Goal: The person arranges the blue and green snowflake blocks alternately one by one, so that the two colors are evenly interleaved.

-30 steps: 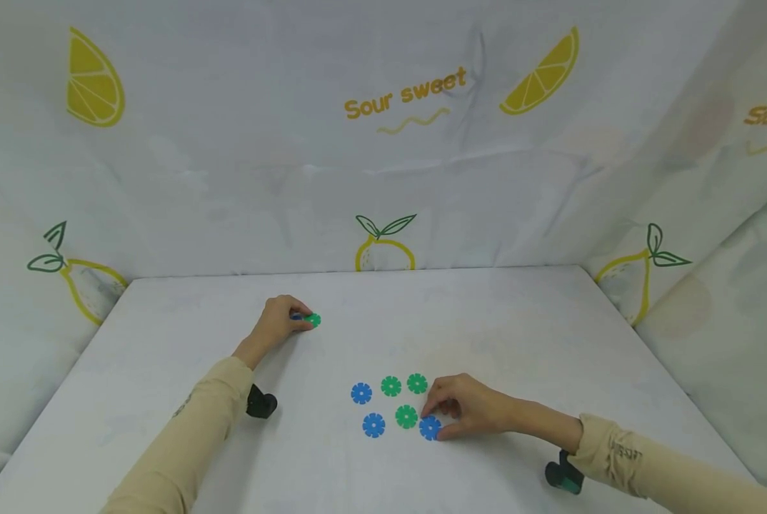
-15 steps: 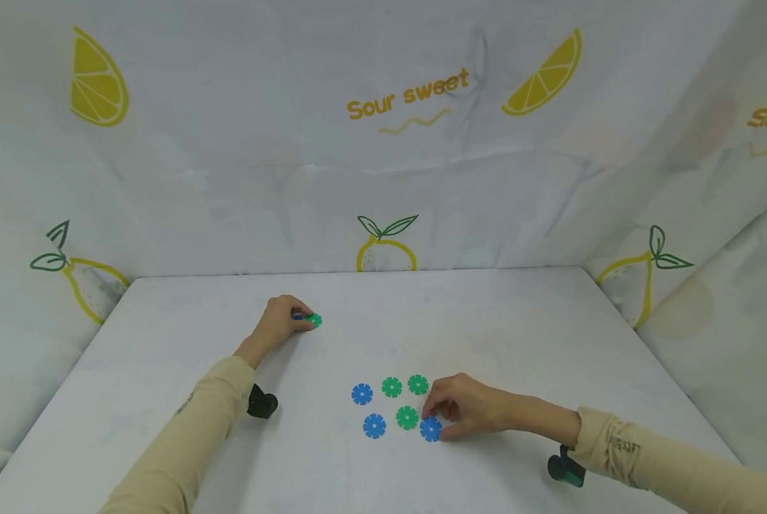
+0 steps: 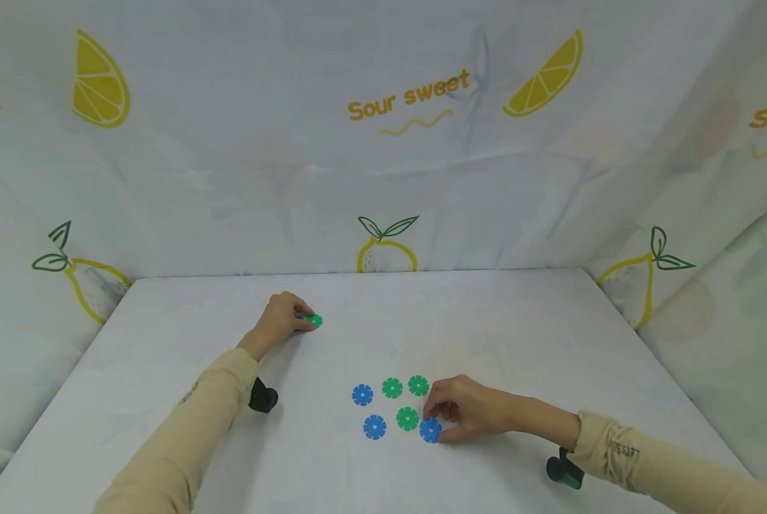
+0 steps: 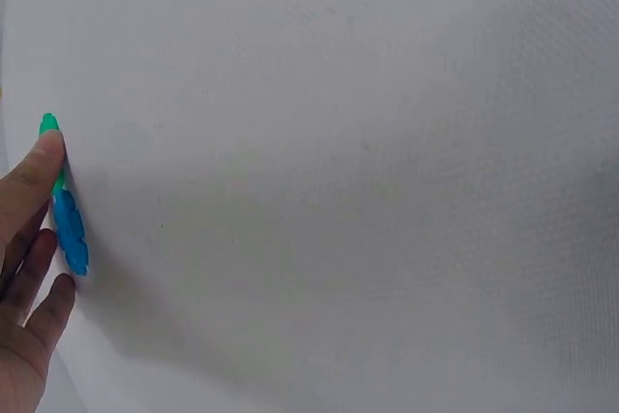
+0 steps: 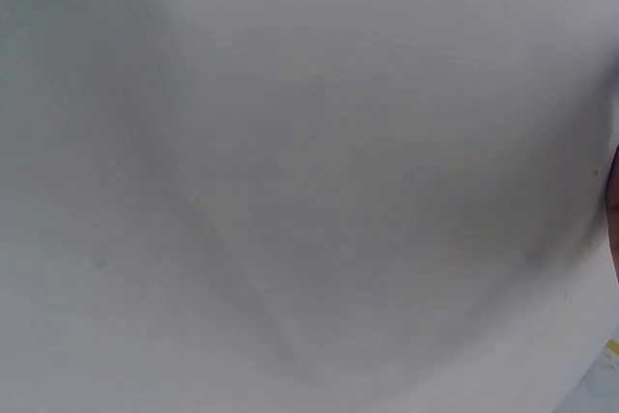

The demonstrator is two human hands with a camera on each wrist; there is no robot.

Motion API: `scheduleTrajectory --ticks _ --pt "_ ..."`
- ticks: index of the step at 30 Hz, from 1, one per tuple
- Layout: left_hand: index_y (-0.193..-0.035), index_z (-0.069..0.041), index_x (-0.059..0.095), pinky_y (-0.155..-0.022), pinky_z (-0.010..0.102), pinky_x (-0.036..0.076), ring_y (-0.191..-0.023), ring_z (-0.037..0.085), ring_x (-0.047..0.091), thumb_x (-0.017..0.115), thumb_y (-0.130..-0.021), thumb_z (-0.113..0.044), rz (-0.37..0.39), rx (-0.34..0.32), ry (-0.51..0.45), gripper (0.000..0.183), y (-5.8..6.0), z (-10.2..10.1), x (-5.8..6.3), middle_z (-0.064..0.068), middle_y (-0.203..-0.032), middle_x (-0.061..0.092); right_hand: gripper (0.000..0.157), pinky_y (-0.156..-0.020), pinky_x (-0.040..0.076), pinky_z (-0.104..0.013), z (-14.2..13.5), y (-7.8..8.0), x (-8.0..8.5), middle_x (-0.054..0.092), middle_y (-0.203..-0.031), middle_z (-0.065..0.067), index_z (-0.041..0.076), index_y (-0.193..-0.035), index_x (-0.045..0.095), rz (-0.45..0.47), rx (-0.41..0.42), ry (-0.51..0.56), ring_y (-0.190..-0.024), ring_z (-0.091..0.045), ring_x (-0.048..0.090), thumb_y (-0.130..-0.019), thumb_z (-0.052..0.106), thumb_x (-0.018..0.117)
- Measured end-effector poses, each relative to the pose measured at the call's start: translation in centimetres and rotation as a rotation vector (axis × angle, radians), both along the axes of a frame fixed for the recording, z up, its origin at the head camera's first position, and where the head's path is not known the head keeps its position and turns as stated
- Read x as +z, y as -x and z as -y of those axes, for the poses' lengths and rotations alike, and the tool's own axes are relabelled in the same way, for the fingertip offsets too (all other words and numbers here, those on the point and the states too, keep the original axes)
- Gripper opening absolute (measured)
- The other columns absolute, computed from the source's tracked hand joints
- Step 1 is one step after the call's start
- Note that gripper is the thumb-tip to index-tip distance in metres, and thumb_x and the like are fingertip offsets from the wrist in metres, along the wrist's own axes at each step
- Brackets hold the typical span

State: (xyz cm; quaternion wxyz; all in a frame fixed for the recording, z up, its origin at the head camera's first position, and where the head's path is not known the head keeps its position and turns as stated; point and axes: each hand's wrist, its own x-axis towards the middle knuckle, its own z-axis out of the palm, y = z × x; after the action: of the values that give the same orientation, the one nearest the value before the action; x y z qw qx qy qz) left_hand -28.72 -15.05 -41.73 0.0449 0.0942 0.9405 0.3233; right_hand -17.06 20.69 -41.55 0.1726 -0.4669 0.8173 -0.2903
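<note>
At the back left, my left hand (image 3: pixel 279 317) pinches a green notched building disc (image 3: pixel 316 321) between thumb and fingers. A blue disc (image 4: pixel 70 232) adjoins the green one, seen nearly edge-on in the left wrist view and mostly behind the fingers in the head view. My right hand (image 3: pixel 470 407) has its thumb and curled forefinger at the edges of another blue disc (image 3: pixel 430 430), which lies flat on the table. Only a sliver of that hand (image 5: pixel 613 210) shows in the right wrist view.
Left of the right hand, several loose discs lie in two rough rows, among them a blue one (image 3: pixel 374 427) and a green one (image 3: pixel 407 418). A white cloth with lemon prints (image 3: pixel 261 178) hangs behind the white table (image 3: pixel 518 321).
Both hands stay almost in place, the left on its joined discs and the right at its blue disc. The whole head view shifts very slightly.
</note>
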Motion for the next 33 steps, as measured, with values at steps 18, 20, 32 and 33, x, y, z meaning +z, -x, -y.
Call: scheduleTrajectory --ticks 18,20,32,33 --pt "-0.097 0.001 0.073 -0.090 0.044 0.047 -0.099 0.031 0.060 0.082 -0.074 -0.010 0.025 0.058 -0.029 0.026 0.3 0.3 -0.3 0.016 -0.102 0.070 0.027 -0.070 0.057 -0.028 -1.0 1.7 0.0 0.067 -0.091 -0.003 0.002 -0.104 0.068 0.260 -0.187 0.221 -0.075 -0.020 0.061 -0.080 0.009 0.078" --pt "-0.097 0.001 0.074 -0.089 0.044 0.048 -0.099 0.031 0.060 0.082 -0.074 -0.010 0.025 0.059 -0.033 0.027 0.3 0.3 -0.4 0.016 -0.102 0.070 0.026 -0.072 0.056 -0.027 -0.8 2.3 0.4 0.066 -0.092 -0.004 0.001 -0.104 0.068 0.272 -0.224 0.214 -0.076 -0.016 0.060 -0.080 0.008 0.076" --pt "-0.095 0.002 0.074 -0.087 0.043 0.048 -0.096 0.030 0.061 0.082 -0.074 -0.008 0.023 0.078 -0.047 0.025 0.1 0.2 -0.1 0.016 -0.100 0.070 0.023 -0.075 0.055 -0.023 1.0 7.1 1.4 0.067 -0.093 -0.004 -0.001 -0.103 0.069 0.254 -0.271 0.121 -0.080 -0.015 0.059 -0.083 0.007 0.073" --pt "-0.095 0.002 0.074 -0.087 0.043 0.048 -0.096 0.030 0.061 0.082 -0.074 -0.008 0.021 0.078 -0.046 0.025 0.1 0.2 -0.1 0.016 -0.100 0.070 0.023 -0.076 0.055 -0.023 1.2 7.5 1.4 0.067 -0.093 -0.005 -0.002 -0.103 0.069 0.246 -0.267 0.127 -0.080 -0.015 0.059 -0.082 0.006 0.073"
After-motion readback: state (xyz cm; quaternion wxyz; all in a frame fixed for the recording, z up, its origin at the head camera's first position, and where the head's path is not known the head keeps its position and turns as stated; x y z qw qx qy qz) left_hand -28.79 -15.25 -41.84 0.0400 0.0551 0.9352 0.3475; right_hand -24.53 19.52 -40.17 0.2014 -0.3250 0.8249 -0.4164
